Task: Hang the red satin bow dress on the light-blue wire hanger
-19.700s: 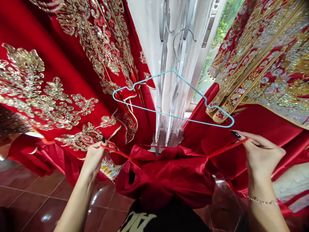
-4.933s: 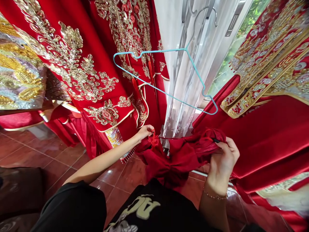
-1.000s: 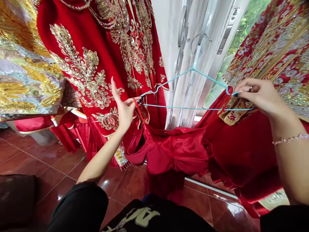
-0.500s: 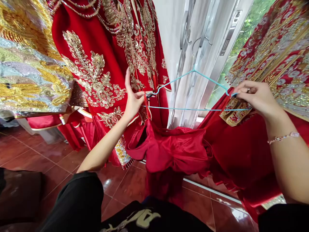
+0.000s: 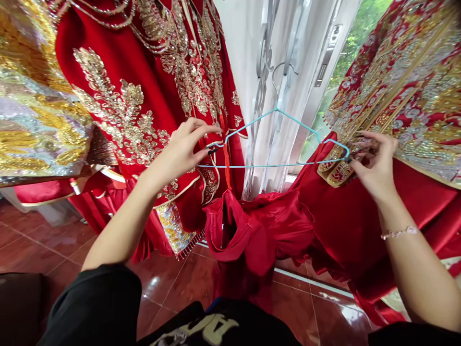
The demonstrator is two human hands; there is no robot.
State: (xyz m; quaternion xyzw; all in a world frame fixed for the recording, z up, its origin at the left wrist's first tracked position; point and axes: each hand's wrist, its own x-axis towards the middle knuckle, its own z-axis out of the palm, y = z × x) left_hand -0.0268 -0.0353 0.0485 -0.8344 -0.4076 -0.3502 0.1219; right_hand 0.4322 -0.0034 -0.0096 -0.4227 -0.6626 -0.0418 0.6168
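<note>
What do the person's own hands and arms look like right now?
Black sleeves leave both forearms bare. The left hand and right hand are ungloved, with dark-painted thumbnails. A thin bracelet with a pale bead circles the right wrist.

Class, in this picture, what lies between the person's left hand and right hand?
The head view shows the light-blue hanger spanning the stretch between the left hand and the right hand, with a thin red strap hanging at its left notch.
</note>
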